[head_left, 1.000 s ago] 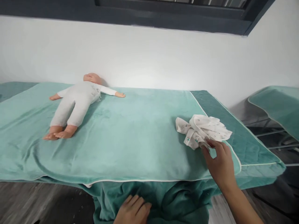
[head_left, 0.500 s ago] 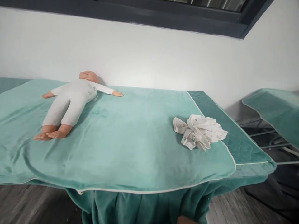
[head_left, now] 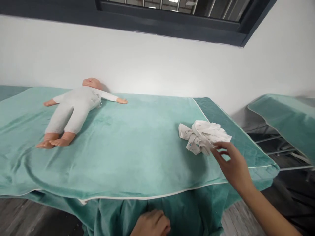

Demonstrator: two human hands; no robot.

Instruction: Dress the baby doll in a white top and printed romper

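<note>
Cloth: one, white with a small print, crumpled on the bed, right of centre in the frame.
Hands: two. Right hand pinches the cloth's lower right edge between thumb and forefinger; left hand, lower centre, has its fingers curled in front of the hanging dark green fabric, and whether it grips any cannot be told.
Doll: one, on its back at left, well apart from the cloth; two arms spread, two legs towards the lower left, head near the wall.
Covers on the bed: two visible layers, a light green sheet with white piping over darker green.
Far right: one more green cover, above metal bars.
Top: one dark window frame.
</note>
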